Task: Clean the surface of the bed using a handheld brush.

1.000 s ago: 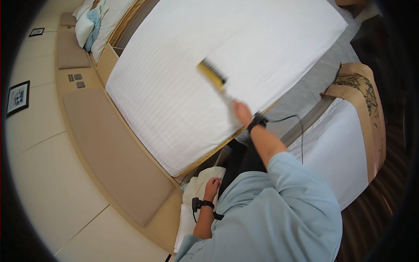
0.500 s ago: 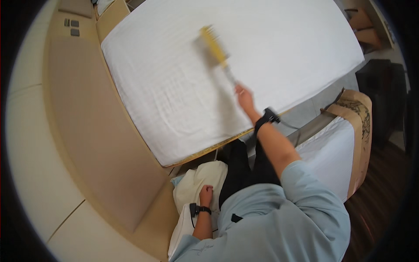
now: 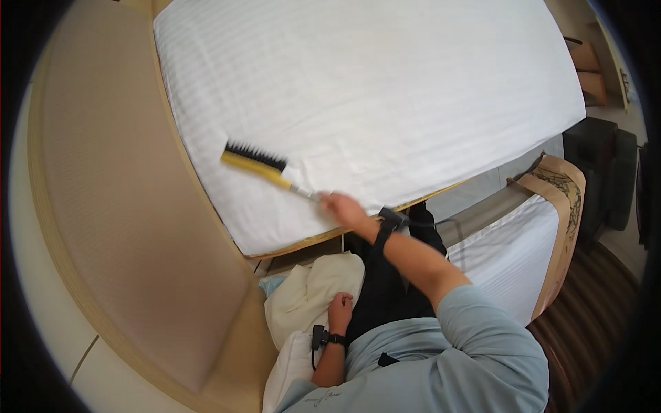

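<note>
My right hand (image 3: 342,210) grips the silver handle of a long brush (image 3: 253,168) with a yellow back and black bristles. The brush is over the white, faintly striped sheet (image 3: 372,76) on the mattress, at its near left part. Shadowy black straps and a small device circle my right wrist. Lower down, my left hand (image 3: 340,313) has its fingers curled beside a cream bundled cloth or pillow (image 3: 296,296); whether they hold anything is hidden. A white pillow (image 3: 289,372) lies under that forearm.
A beige padded headboard panel (image 3: 138,206) runs along the left. A second white bed (image 3: 502,251) with a patterned tan runner (image 3: 561,227) stands at the lower right. Beyond it are a dark armchair-like object (image 3: 595,179), brown boxy items (image 3: 585,69) and a striped dark floor (image 3: 585,289).
The brush in my right hand has swung from the middle of the mattress toward its near left part. The view has shifted, showing more of the room at the right.
</note>
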Motion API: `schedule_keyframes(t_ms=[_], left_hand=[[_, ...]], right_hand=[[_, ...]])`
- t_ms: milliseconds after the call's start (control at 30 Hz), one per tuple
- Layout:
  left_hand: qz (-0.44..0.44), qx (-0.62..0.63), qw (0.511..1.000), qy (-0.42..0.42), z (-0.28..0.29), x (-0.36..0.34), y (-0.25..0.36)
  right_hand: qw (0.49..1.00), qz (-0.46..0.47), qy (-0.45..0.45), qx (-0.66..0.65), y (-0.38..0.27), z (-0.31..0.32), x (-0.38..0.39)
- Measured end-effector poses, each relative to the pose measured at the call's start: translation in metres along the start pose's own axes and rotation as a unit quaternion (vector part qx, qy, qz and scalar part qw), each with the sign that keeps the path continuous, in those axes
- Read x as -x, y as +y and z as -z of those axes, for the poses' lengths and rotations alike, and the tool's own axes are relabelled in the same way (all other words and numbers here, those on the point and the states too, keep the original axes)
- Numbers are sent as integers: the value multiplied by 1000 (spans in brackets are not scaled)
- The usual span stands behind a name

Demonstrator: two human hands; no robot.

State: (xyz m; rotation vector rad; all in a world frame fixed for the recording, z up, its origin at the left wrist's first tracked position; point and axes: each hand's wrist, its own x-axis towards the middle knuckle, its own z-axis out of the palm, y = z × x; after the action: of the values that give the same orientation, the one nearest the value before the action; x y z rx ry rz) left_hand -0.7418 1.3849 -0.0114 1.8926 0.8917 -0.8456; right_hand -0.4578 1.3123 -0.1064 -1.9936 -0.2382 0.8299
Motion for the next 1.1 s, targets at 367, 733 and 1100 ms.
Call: schedule_keyframes(t_ms=[367, 733, 1100], left_hand=[[16, 21, 999, -25, -3, -7, 4], [6, 26, 999, -20, -13, -11, -9], [-19, 41, 998, -47, -13, -15, -1]], right_hand=[[909, -71, 411, 20, 50, 194, 17], [996, -10, -34, 87, 10, -28, 110], [943, -106, 301, -97, 52, 106, 146]])
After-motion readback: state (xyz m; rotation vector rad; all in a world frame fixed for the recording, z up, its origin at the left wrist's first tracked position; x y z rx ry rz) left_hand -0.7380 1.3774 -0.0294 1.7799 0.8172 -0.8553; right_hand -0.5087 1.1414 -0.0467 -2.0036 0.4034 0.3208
